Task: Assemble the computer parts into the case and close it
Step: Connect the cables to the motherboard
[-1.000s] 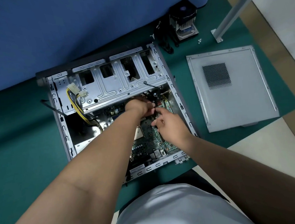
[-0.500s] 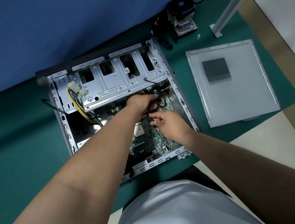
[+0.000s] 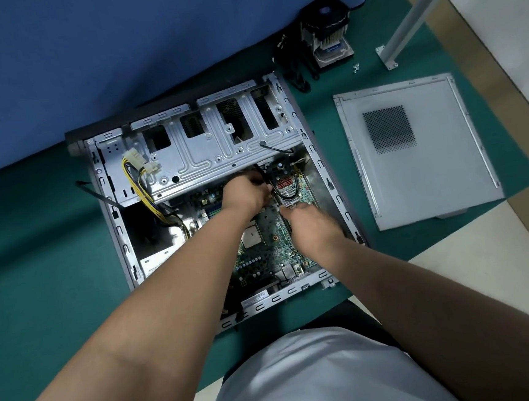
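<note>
Both my hands are inside the open case [image 3: 325, 176]. My left hand [image 3: 245, 194] pinches a black cable [image 3: 266, 181]. My right hand [image 3: 311, 225] rests on the green board [image 3: 272, 231]; I cannot tell its grip. The side cover [image 3: 440, 178] lies right of the case on the worktop [image 3: 39, 268].

Dim, even light; soft shadows; wide-angle bending at edges; slight blur.

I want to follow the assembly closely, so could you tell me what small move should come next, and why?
Probably seat the black cable that the left hand pinches onto the motherboard, steadied by the right hand; the cooler and side panel lie outside the case.
</note>
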